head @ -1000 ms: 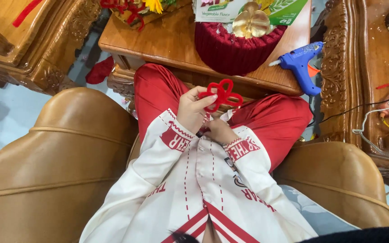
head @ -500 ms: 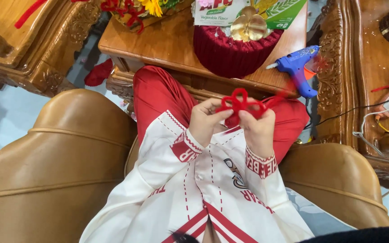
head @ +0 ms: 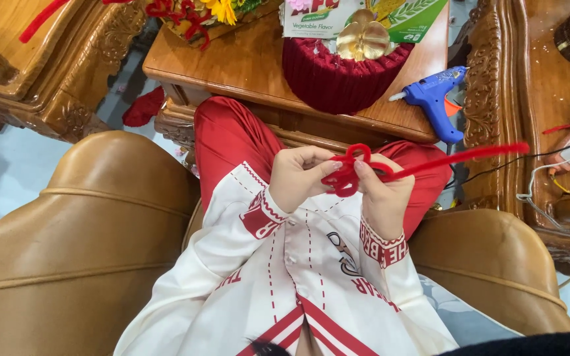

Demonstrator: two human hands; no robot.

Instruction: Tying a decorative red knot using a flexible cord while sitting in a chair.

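Head view, near to far. Nearest the camera lies the person's white top with red trim (head: 298, 283), flanked by the two padded brown leather chair arms (head: 80, 244). Above the lap, the left hand (head: 301, 177) and right hand (head: 385, 198) meet over red trousers (head: 229, 135). Both hands pinch a red pipe cleaner (head: 351, 173) bent into small loops; the left grip is closed on the loops with thumb and forefinger, and the right grip is closed on the same loops from the other side. A long straight tail of the pipe cleaner runs up and to the right, ending over the carved edge of the side table (head: 496, 105).

Beyond the knees stands a wooden tabletop (head: 245, 62), whose front edge lies just past the hands. On it sits a round, dark red pleated basket (head: 338, 76) topped with a gold bow (head: 363, 38), with a green and white printed carton (head: 377, 13) just behind it. A blue hot glue gun (head: 433, 99) lies to the right of the basket, near the corner. At the far left edge of the tabletop is a flower arrangement (head: 199, 13). A red scrap (head: 143, 109) lies on the floor to the left. White cables (head: 562, 178) trail across the furniture at right.
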